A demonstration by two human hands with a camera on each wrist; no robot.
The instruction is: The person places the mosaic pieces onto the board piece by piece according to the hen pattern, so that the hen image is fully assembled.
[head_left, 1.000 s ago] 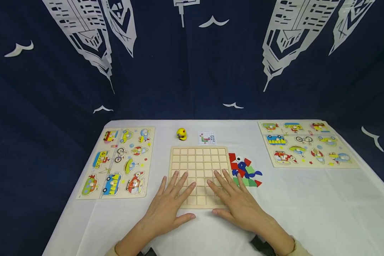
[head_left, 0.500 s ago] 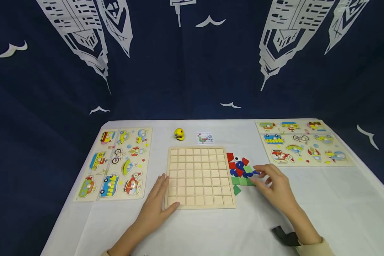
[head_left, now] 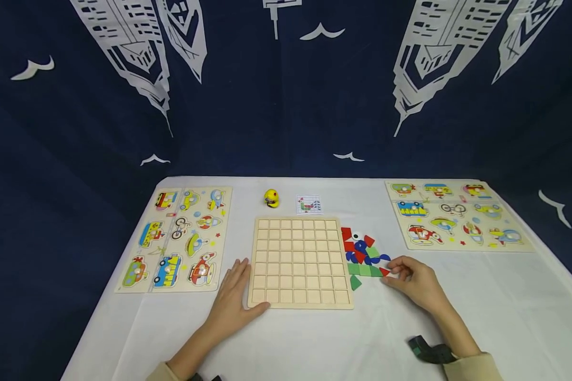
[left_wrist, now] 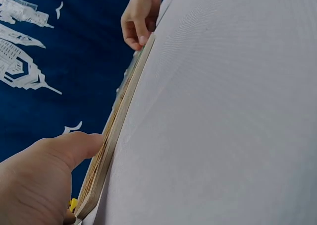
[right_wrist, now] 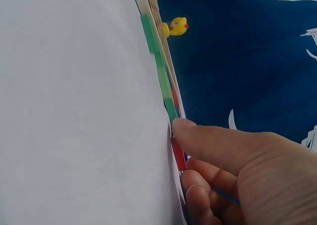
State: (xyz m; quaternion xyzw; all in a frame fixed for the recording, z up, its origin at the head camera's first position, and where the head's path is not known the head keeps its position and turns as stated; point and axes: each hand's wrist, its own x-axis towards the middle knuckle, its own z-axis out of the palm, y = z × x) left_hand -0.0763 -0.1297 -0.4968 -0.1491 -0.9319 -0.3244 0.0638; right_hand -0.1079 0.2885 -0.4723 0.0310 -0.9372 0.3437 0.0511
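Note:
In the head view my left hand (head_left: 234,296) lies along the left side of a wooden grid board (head_left: 300,264), fingers straight against its edge and thumb over the near left corner. The left wrist view shows that thumb on the board's rim (left_wrist: 116,131). To the right of the board, my right hand (head_left: 417,283) has thumb and fingers around a small red triangle piece (head_left: 384,272). Seen from the right wrist, this red piece (right_wrist: 178,154) sits between thumb and fingertips, beyond a row of green pieces (right_wrist: 161,69).
Red, blue and green pieces (head_left: 360,247) crowd the board's right side, with a green triangle (head_left: 355,283) nearer me. Behind the board are a yellow duck (head_left: 271,198) and a pattern card (head_left: 309,204). Picture puzzles stand left (head_left: 173,241) and right (head_left: 457,217).
Both hands have left the board's face: the left slid to its left edge, the right swung right to the loose pieces. Over the last half second the right fingers closed around the red triangle.

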